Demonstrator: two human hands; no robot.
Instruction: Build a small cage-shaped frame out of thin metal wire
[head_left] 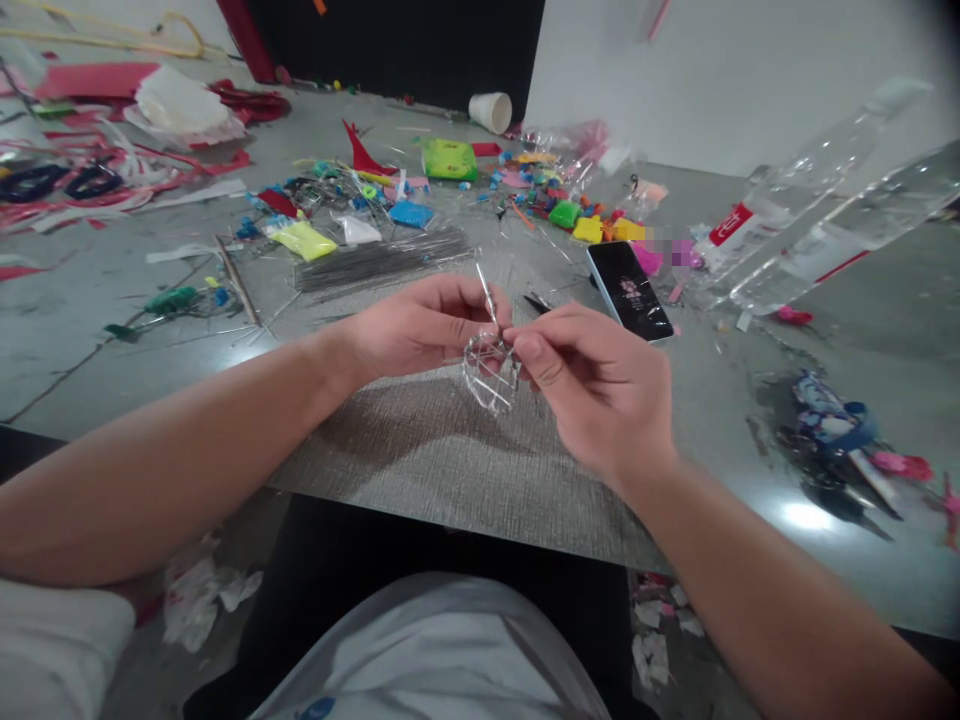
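Between my two hands is a small wire frame [487, 375], silvery and roughly round, with a wrapped stem sticking up from it. My left hand [431, 325] is closed around the stem side, thumb and fingers pinching it. The thumb and forefinger of my right hand [600, 385] pinch the frame at its right upper edge, close to the left fingertips. Both hands hover above a grey textured mat [450, 460] at the table's near edge. Behind them lies a bundle of thin straight wires [382, 262]. A dark pointed tool [536, 303] is partly hidden behind my right hand.
A phone [630, 290] lies beyond my right hand. Clear plastic bottles [810, 245] stand at the right, with scissors [862, 485] nearer. Colourful clay packets [304, 240] and scraps cover the back. A white cup [491, 112] lies on its side by the wall.
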